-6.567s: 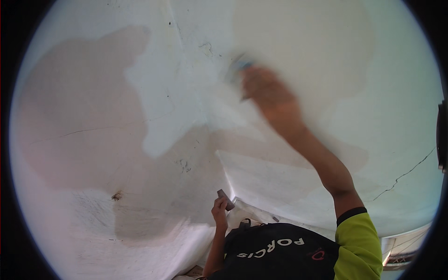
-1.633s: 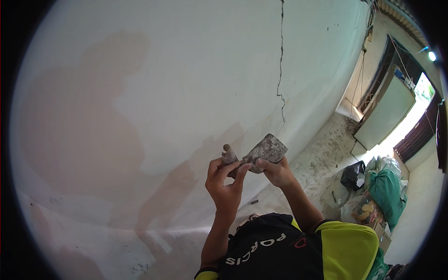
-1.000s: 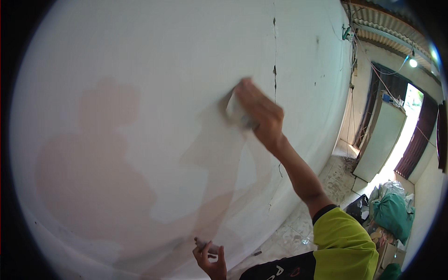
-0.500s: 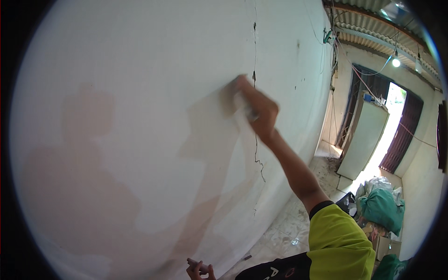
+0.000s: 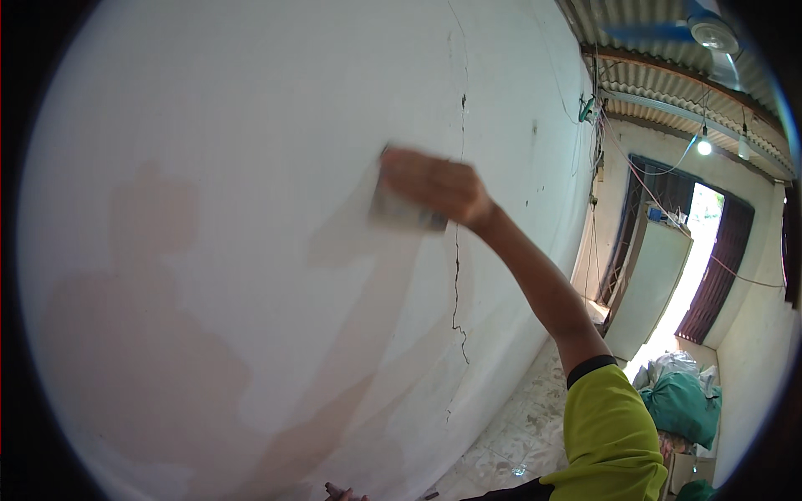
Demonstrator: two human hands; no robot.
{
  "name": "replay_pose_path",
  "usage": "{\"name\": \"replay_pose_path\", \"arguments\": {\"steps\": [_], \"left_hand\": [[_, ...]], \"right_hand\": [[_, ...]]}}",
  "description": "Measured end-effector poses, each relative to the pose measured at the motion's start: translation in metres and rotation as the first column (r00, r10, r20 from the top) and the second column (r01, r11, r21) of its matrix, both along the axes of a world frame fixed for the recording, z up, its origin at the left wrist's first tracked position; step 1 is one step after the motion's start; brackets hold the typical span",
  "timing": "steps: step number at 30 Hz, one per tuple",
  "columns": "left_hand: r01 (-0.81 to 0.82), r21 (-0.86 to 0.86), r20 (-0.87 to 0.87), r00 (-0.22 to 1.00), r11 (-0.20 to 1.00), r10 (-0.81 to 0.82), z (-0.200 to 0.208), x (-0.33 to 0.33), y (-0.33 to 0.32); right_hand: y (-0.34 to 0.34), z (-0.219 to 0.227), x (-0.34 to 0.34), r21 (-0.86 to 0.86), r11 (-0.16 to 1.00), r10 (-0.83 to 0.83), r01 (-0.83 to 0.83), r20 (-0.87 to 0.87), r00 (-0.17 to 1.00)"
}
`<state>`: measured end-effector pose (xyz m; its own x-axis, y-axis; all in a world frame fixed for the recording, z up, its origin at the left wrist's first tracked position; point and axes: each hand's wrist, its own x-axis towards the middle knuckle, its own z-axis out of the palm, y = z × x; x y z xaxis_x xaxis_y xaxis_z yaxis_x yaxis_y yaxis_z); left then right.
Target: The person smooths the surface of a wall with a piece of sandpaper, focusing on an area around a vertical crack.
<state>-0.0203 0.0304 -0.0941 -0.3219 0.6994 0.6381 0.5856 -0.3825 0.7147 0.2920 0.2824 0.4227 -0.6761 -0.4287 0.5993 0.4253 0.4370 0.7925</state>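
My right hand (image 5: 441,185) reaches up to a pale wall (image 5: 267,125), its fingers closed on a flat, grey, roughly rectangular scraper (image 5: 407,217). Motion blurs both, and the tool's exact kind is hard to make out. The scraper lies at or close to the wall surface, just left of a dark jagged crack (image 5: 457,275) that runs up and down. At the bottom edge, only a bit of my left hand (image 5: 347,496) shows, fingers bent around a small flat thing that is mostly cut off.
Shadows of my head and arm fall on the wall. To the right are a tiled floor (image 5: 522,434), a tall pale cabinet (image 5: 652,284) before a bright doorway, and green bags (image 5: 685,409). Overhead hang a lit bulb (image 5: 704,147), loose wires and a fan (image 5: 714,35).
My right hand has moved left with the scraper, and its wrist has turned flatter. My left hand has sunk further out of view. The view has tilted slightly upward.
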Motion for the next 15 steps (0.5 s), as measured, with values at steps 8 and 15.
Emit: {"name": "replay_pose_path", "arguments": {"steps": [8, 15], "left_hand": [[0.072, -0.050, 0.175, 0.983, 0.996, -0.062, 0.002, 0.009, -0.003], [0.063, -0.095, 0.233, 0.972, 0.993, -0.040, -0.010, 0.005, -0.013]], "right_hand": [[-0.002, 0.018, -0.036, 0.048, 0.995, 0.082, -0.091, 0.174, 0.981], [0.016, 0.117, -0.013, -0.115, 0.981, 0.072, -0.155, -0.528, 0.846]]}}
